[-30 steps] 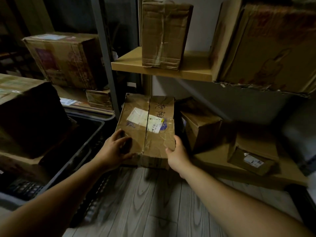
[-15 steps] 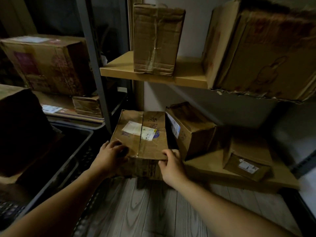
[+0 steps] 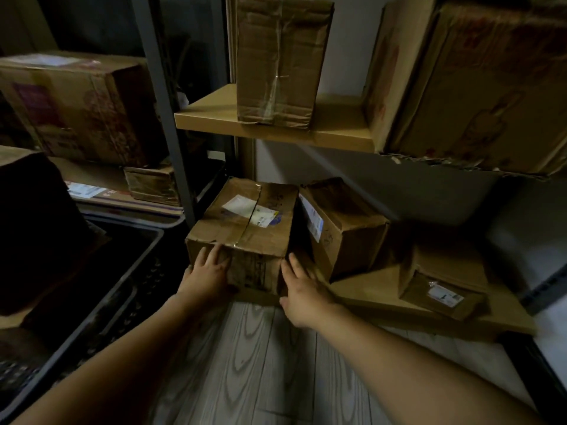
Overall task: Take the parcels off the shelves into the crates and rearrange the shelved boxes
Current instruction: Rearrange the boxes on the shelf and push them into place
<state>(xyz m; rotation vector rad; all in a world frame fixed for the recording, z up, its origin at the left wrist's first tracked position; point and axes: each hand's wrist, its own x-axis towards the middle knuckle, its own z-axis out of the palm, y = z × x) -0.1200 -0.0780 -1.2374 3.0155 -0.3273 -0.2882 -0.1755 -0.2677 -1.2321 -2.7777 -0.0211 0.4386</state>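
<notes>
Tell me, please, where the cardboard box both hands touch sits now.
The cardboard box sits at the left end of the bottom shelf in the head view, between the grey upright and a labelled box.

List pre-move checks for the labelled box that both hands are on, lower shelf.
1. Hand contact: left hand lies flat on the front face of the labelled box and right hand is at its front right corner. Ok.
2. Grip: fingers are straight and not curled round the box. Not ok for a lift.
3. Seating on the lower shelf: the bottom edge is hidden by the hands. Cannot tell.
4. Right clearance: the tilted box sits close beside it and the gap is dark. Cannot tell.
5. Room behind the box: hidden. Cannot tell.
6. Space in the black crate: an open, dark area shows. Ok.
</notes>
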